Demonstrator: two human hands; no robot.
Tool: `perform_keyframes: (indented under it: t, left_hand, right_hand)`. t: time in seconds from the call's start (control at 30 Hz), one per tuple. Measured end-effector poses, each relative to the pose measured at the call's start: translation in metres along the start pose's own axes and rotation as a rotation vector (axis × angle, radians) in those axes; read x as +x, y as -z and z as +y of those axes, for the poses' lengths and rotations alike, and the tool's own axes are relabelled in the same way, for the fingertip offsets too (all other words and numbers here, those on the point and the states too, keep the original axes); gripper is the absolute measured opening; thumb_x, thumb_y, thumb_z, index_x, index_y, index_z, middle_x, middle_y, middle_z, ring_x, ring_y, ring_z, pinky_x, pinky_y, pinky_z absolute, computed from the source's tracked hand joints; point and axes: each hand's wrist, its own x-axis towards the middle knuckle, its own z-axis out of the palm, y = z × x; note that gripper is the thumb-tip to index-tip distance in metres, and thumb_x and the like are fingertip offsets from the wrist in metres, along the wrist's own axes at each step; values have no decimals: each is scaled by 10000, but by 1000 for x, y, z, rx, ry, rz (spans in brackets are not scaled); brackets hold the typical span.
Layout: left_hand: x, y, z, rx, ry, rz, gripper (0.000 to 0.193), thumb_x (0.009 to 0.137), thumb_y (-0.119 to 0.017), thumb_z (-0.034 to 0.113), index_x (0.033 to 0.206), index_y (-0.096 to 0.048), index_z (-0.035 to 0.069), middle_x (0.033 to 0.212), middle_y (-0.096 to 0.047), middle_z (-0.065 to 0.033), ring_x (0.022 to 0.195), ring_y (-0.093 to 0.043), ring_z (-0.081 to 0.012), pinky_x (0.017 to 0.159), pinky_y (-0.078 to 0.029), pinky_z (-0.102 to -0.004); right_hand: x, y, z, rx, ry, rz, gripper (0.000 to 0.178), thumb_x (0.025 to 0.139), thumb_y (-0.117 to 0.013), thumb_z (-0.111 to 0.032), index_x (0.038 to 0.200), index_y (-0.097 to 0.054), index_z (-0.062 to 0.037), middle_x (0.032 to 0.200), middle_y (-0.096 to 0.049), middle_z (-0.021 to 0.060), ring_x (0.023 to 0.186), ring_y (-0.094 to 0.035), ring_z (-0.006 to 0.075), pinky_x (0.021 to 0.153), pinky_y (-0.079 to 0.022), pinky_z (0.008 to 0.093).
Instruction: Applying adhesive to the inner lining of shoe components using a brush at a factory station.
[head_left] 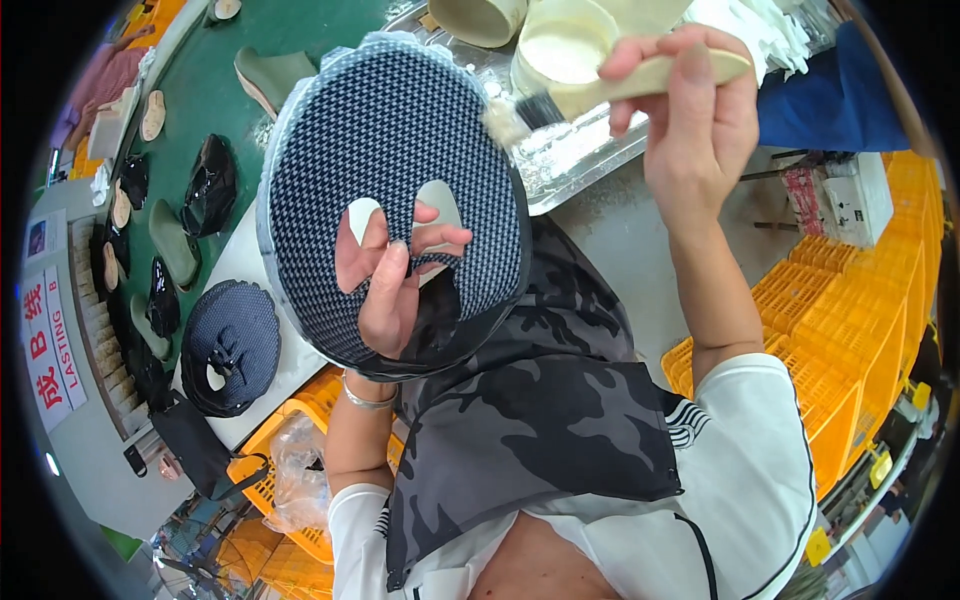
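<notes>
My left hand (388, 305) grips a broad, rounded shoe upper (345, 130) of dark woven fabric with a pale rim and glossy black at its lower edge. Some of its fingers show through two cut-out openings in the fabric. My right hand (705, 140) pinches the pale handle of a brush (600, 88). White bristles with a dark band meet or nearly meet the upper's right edge; contact is hard to tell. Just behind the brush stands a pot (567, 50) holding white liquid, probably glue.
A metal tray (590, 160) with white residue lies under the pot, beside another pot (478, 18). Green boots (172, 245) and black shiny shoes (210, 185) stand on the green surface at left. A similar upper (255, 330) rests nearby. Orange crates (800, 290) are stacked at right.
</notes>
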Motion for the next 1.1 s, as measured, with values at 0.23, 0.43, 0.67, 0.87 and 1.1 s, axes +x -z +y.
perform_keyframes:
  t: [0.23, 0.43, 0.67, 0.87, 1.1]
  left_hand:
    - [11, -2, -12, 206, -244, -14, 409, 889, -390, 147, 1278, -275, 98, 1167, -469, -173, 1016, -544, -306, 846, -440, -419]
    - [16, -4, -35, 577, -592, 91, 402, 886, -332, 111, 1283, -267, 118, 1146, -478, -204, 991, -554, -338, 842, -440, -425]
    - [23, -3, -20, 1172, -610, 29, 404, 823, -361, 157, 1157, -440, -56, 1110, -512, -182, 1068, -472, -284, 973, -301, -382]
    - [24, -12, -29, 935, -733, 144, 369, 783, -389, 132, 1109, -436, -35, 1130, -493, -203, 1083, -476, -299, 953, -330, -413]
    - [29, 2, -19, 1285, -778, 270, 376, 750, -404, 112, 1093, -416, -42, 1148, -475, -194, 1068, -476, -285, 931, -346, -375]
  right_hand:
    - [-22, 3, 2, -41, -281, -83, 169, 942, -402, -197, 923, -439, -33, 736, -597, 48, 489, -439, 20, 436, -359, 145]
    - [-12, -7, -6, 3, -143, -11, 142, 927, -440, -173, 935, -452, -31, 723, -590, 38, 495, -439, 19, 439, -360, 149]
    - [-20, -2, -21, -273, -373, -304, 109, 897, -488, -128, 909, -484, -20, 637, -576, 18, 531, -515, 66, 482, -398, 207]
    - [-15, -10, -13, -168, -171, -146, 108, 883, -508, -124, 916, -485, -24, 625, -570, 39, 519, -526, 82, 477, -409, 212]
    - [-24, -5, -30, -183, -394, -318, 142, 893, -499, -169, 910, -479, -29, 637, -586, 28, 495, -526, 97, 472, -409, 211]
